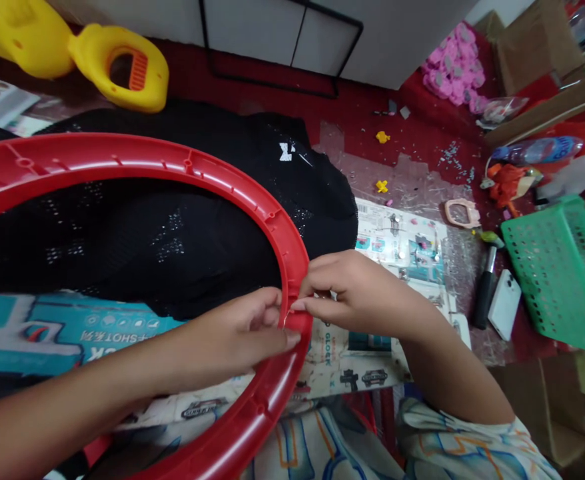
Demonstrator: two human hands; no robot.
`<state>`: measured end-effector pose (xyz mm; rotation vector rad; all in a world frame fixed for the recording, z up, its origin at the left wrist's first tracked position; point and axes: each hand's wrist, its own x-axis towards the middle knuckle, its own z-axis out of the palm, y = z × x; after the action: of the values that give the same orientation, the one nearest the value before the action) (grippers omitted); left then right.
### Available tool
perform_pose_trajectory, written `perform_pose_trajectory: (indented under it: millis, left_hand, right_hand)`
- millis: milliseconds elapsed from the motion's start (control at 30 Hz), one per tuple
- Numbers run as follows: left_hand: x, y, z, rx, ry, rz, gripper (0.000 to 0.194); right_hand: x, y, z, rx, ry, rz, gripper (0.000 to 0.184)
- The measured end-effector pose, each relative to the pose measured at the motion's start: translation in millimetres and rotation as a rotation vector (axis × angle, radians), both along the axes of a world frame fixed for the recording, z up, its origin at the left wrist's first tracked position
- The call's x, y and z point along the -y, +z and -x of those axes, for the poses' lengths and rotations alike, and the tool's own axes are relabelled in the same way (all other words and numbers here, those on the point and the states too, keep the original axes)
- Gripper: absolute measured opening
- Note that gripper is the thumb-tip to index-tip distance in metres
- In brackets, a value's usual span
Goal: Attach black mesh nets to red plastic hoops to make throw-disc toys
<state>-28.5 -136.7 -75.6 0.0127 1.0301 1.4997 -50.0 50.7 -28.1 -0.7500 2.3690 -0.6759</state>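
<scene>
A large red plastic ring [252,190] with a ribbed, hollow channel lies toward me over black cloth. My left hand [260,330] grips its near right side, the thumb resting in the channel and the other fingers curled at the inner edge. On the outer edge of the same stretch, my right hand [332,287] is closed in a pinch, thumb and forefinger together. A thin, pale strand [286,318], perhaps wire or thread, runs from those fingertips toward my left thumb. Its ends are hidden.
Black cloth [317,193] covers printed cardboard [427,233]. To the right are a black-handled tool [485,290], a white phone [505,305] and a green basket [557,273]. A yellow plastic toy part [155,73] stands upper left. Small yellow pieces [382,187] lie on the red surface.
</scene>
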Motion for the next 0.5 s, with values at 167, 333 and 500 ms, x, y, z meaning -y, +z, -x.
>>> perform_pose_trajectory:
  millis: [167, 333, 500]
  left_hand:
    - [-6, 0.5, 1, -0.106, -0.038, 0.129, 0.013]
    - [-9, -5.5, -8, -0.141, 0.131, 0.104, 0.03]
    - [1, -5.4, -5, -0.236, 0.008, 0.129, 0.035]
  right_hand:
    - [9, 4.4, -2, 0.003, -0.066, -0.082, 0.016]
    - [16, 10.4, -5, 0.008, -0.106, -0.193, 0.015]
    - [12, 17.5, -6, 0.032, -0.036, -0.032, 0.011]
